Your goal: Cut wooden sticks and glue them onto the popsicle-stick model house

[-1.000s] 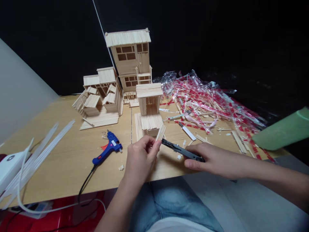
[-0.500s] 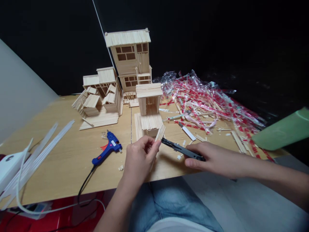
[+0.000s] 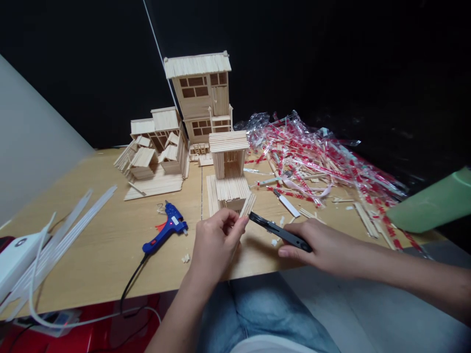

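Observation:
Between the thumb and fingers of my left hand point(image 3: 217, 238) is a small panel of wooden sticks point(image 3: 248, 204) laid side by side. My right hand point(image 3: 311, 245) is closed around a long, narrow black-and-grey hand tool point(image 3: 281, 233), whose exact kind I cannot make out. Its dark tip is right by the panel's right edge; whether they touch is unclear. Just behind my left hand stands a small stick-built house model point(image 3: 231, 166) with a ridged roof. Farther left, a blue hot glue gun point(image 3: 167, 228) lies on its side with a small red light lit.
A taller stick house point(image 3: 198, 93) and a low courtyard model point(image 3: 154, 164) stand behind. Red-and-clear wrappers with loose sticks point(image 3: 301, 152) are heaped right. A white-handled knife point(image 3: 287, 203), green cylinder point(image 3: 430, 201), white strips point(image 3: 66, 240) and a cable point(image 3: 128, 284) lie around the table point(image 3: 95, 264).
The whole view has shifted slightly, with the table scene a little lower. Both hands keep their holds, and the tool's tip stays beside the stick panel.

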Demonstrator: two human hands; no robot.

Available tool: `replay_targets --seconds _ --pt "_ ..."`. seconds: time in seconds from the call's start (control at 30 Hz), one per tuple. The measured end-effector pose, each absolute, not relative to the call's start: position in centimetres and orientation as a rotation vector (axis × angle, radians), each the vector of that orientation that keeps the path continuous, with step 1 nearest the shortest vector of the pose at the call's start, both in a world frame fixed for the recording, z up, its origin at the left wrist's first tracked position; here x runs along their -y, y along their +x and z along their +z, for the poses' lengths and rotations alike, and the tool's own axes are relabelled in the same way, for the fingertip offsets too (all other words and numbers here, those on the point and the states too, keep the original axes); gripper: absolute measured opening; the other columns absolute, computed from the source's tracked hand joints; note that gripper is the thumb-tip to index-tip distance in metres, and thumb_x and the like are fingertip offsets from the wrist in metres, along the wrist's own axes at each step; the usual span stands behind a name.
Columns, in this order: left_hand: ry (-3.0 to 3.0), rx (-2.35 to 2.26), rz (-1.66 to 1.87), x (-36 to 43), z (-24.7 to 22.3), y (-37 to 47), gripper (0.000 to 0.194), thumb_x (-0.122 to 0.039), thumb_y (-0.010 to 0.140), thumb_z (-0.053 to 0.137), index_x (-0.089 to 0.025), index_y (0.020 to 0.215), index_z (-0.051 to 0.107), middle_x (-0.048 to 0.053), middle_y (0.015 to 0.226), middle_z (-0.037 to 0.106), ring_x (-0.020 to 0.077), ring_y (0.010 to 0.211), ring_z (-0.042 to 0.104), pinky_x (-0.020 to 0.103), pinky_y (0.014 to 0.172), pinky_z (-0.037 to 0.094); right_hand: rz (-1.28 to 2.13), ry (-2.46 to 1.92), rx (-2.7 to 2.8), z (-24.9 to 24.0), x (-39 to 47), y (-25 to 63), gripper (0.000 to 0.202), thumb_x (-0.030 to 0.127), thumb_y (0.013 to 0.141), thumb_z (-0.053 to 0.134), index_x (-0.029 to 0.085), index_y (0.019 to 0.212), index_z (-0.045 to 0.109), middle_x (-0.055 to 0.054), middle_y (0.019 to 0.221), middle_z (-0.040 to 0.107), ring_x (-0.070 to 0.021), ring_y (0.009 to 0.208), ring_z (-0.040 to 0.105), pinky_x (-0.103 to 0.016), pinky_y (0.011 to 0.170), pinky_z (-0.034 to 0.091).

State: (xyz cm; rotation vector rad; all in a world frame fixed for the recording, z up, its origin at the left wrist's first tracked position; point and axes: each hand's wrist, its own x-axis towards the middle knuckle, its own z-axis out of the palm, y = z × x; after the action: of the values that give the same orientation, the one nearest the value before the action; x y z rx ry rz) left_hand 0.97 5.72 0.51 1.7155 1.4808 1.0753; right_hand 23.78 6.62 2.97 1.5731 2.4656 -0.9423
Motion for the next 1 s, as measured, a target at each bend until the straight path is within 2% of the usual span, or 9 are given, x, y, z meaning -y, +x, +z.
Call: replay_targets --seconds 0.13,0.3,0.47,0.67,0.87,1.0 --pt "1.777 -1.504 1.047 -5.5 0.4 1.1 0.031 -0.043 0.091 0.058 -0.017 0.073 0.061 -0.002 0.056 0.064 0.0102 0.048 0.055 0.02 0.053 0.04 -0.894 1.598 -2.52 2.3 -6.5 24.0 0.043 0.058 0.09 0.048 0.018 0.081 0.061 -0.008 0.076 0.064 -0.022 0.071 0.056 -0.03 0.063 0.033" --pt "1.703 -1.49 0.938 -4.4 0.2 1.5 0.023 -0.042 0.091 0.057 -0.02 0.092 0.062 -0.001 0.068 0.069 0.0137 0.06 0.063 0.021 0.057 0.042 -0.88 1.603 -2.538 2.3 -6.6 24.3 0.047 0.06 0.091 0.047 0.017 0.081 0.062 -0.008 0.073 0.064 -0.0208 0.068 0.056 -0.029 0.061 0.033" --pt "1.634 -1.445 0.898 -3.6 0.1 2.3 0.035 -0.043 0.097 0.044 -0.02 0.074 0.057 -0.003 0.055 0.059 0.0108 0.044 0.054 0.021 0.05 0.037 -0.864 1.609 -2.578 2.4 -6.8 24.7 0.049 0.064 0.09 0.047 0.017 0.083 0.06 -0.007 0.075 0.064 -0.0207 0.069 0.056 -0.028 0.062 0.034" --pt "1.749 -1.433 1.023 -3.5 0.9 2.7 0.039 -0.039 0.098 0.045 -0.019 0.067 0.056 -0.002 0.054 0.058 0.0108 0.051 0.055 0.022 0.056 0.036 -0.971 1.689 -2.6 2.8 -6.7 25.5 0.051 0.069 0.087 0.05 0.019 0.097 0.059 -0.004 0.081 0.066 -0.0201 0.072 0.058 -0.027 0.062 0.036" --pt "1.731 -1.406 1.096 -3.8 0.9 3.1 0.035 -0.039 0.098 0.045 -0.019 0.073 0.06 -0.002 0.055 0.06 0.0108 0.049 0.053 0.022 0.055 0.036 -0.669 1.86 -2.616 3.1 -6.0 25.1 0.059 0.074 0.084 0.049 0.017 0.08 0.061 -0.004 0.065 0.061 -0.0186 0.06 0.052 -0.028 0.057 0.029" --pt "1.731 -1.425 1.076 -3.7 0.2 3.3 0.037 -0.039 0.098 0.045 -0.018 0.07 0.06 -0.002 0.052 0.059 0.0113 0.047 0.052 0.022 0.054 0.036 -0.68 1.765 -2.626 2.6 -6.1 25.2 0.059 0.071 0.087 0.046 0.016 0.079 0.063 -0.004 0.064 0.061 -0.0178 0.058 0.052 -0.028 0.058 0.03"
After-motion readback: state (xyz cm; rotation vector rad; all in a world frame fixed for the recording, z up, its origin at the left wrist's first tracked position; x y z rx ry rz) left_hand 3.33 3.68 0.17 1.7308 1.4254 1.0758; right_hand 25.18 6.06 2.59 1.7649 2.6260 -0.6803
